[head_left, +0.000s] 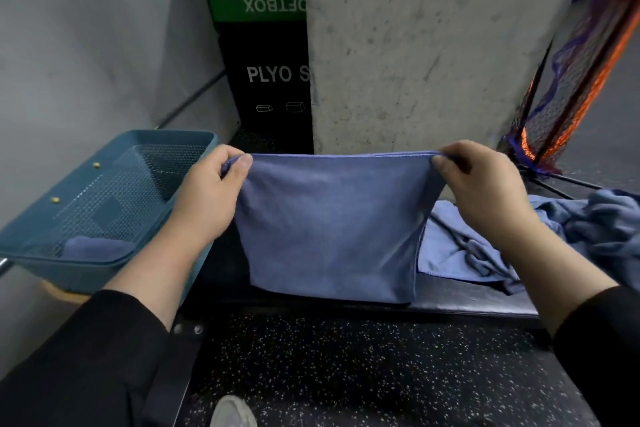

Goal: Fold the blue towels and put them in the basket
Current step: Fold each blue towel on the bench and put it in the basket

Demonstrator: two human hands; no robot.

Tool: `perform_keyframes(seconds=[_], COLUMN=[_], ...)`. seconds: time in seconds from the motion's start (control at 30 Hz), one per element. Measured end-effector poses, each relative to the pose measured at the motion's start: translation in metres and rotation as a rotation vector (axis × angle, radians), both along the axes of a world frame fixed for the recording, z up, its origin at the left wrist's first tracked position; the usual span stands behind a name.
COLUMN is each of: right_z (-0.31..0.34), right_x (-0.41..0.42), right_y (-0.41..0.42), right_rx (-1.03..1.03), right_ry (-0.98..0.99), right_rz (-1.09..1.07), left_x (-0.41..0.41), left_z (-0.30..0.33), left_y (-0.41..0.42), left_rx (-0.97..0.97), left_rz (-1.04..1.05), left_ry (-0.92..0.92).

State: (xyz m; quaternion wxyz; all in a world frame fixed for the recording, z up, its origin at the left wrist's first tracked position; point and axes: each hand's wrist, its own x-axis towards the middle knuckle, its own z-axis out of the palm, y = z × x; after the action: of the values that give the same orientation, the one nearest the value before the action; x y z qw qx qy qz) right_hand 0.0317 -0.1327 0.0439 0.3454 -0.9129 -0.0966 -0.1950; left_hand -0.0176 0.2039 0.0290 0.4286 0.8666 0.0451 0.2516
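Basket [114, 263]: one, teal, left of the left hand; one folded towel [97, 246] lies inside.
Left hand [207, 198]: pinches the held towel [332, 229] at its upper left corner.
Right hand [485, 191]: pinches the upper right corner.
Pile of towels [588, 232]: crumpled, beside the right hand; number unclear.
Pillar [433, 45]: one, behind the hands.

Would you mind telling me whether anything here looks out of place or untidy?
Only the unfolded blue towels heaped crumpled on the bench, right of the held towel. The basket holds one folded towel and looks intact.
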Motion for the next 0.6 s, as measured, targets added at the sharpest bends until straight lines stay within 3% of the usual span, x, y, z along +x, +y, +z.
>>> perform_keyframes(seconds=[0.13,0.23,0.37,0.6], right_z=[0.019,0.030,0.034,0.026], right_x=[-0.009,-0.015,-0.021,0.000], right_y=[-0.001,0.000,-0.001,0.005], right_rx=[0.195,0.358,0.421,0.471], right_ry=[-0.076,-0.104,-0.061,0.008], right_rz=[-0.031,-0.044,-0.050,-0.006], left_x=[-0.008,-0.013,-0.016,0.013], left_z=[0.008,0.021,0.036,0.035], left_y=[-0.012,-0.020,-0.025,-0.010], left_rx=[-0.298,-0.412,-0.595,-0.671], left_rz=[-0.093,-0.111,-0.170,-0.208], left_ry=[-0.065,-0.089,-0.094,0.018])
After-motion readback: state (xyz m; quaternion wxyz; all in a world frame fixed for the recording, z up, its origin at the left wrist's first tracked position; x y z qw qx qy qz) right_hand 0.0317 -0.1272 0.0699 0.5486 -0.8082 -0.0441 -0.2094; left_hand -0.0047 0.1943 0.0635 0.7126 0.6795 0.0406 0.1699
